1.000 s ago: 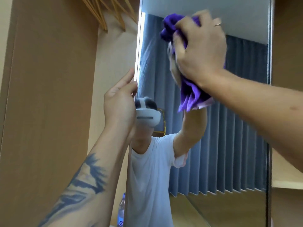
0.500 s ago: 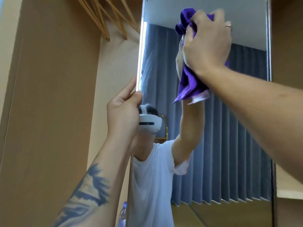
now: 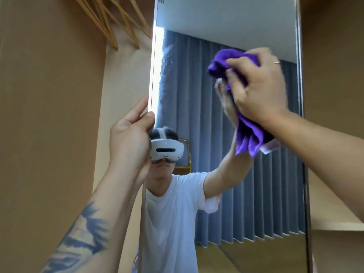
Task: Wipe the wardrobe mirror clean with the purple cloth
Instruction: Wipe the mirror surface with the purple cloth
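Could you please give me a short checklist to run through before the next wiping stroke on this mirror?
1. Purple cloth bunched firmly in the right hand: ok.
2. Cloth pressed against the mirror glass: ok, it meets its own reflection.
3. Left hand steadying the mirror's left edge: ok, fingers wrapped around it.
4. Hazy streak along the left side of the glass wiped: not ok, it looks unwiped.
5. Wooden hangers clear of the stroke: ok, they hang left of the mirror.
6. Lower glass clean: cannot tell.

Purple cloth (image 3: 246, 134) against wardrobe mirror (image 3: 226, 26)
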Demonstrator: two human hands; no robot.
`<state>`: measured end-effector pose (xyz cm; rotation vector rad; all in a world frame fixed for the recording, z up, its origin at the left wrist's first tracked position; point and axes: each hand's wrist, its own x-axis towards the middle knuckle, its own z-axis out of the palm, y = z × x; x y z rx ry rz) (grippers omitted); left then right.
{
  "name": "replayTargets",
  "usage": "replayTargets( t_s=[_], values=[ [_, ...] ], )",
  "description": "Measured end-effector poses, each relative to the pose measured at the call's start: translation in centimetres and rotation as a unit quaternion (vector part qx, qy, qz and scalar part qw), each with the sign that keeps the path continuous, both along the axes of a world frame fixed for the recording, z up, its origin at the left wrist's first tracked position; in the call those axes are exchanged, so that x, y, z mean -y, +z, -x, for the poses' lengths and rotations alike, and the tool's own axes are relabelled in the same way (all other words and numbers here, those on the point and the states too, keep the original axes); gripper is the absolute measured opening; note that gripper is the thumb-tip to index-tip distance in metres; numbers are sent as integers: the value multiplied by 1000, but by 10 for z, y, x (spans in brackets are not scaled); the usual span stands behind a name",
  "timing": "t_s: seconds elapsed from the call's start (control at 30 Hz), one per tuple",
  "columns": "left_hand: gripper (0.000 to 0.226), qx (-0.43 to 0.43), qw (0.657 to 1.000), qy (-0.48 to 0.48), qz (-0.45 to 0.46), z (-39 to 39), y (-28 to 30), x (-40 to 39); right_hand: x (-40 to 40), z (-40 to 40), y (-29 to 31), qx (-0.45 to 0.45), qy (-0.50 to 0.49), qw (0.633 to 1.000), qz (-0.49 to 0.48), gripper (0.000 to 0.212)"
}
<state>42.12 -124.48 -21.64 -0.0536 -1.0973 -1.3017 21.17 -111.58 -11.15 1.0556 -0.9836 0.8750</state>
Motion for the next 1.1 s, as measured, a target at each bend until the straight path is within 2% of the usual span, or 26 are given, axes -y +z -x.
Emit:
replayTargets(
  t_s=[0.13, 0.3, 0.4, 0.5, 0.7, 0.87, 1.0, 1.1],
  values=[
    [35, -9, 1000, 2, 13, -2, 0, -4, -41, 49, -6, 191, -17, 977, 94, 39],
    [37, -4, 1000, 14, 1, -5, 0, -9, -25, 24, -25, 333, 33, 926, 173, 34],
    [37, -3, 1000, 18, 6, -6, 1, -10, -2, -5, -34, 316, 54, 931, 176, 30],
    [36, -5, 1000, 15, 0, -6, 0, -11, 19, -36, -38, 265, 54, 953, 136, 27],
    [41, -10, 1000, 0, 5, -5, 1, -15, 51, -85, -53, 36, 47, 998, -20, 22],
    [43, -4, 1000, -19, 18, -8, 0, -22, 38, -60, -70, -126, -3, 984, -124, 22],
    [42, 19, 1000, 4, 20, -8, 0, -16, 16, -25, -69, -128, -36, 985, -114, 27],
    [40, 34, 999, 12, 36, -10, -2, -14, -8, 5, -65, -35, -35, 998, -44, 28]
  ],
)
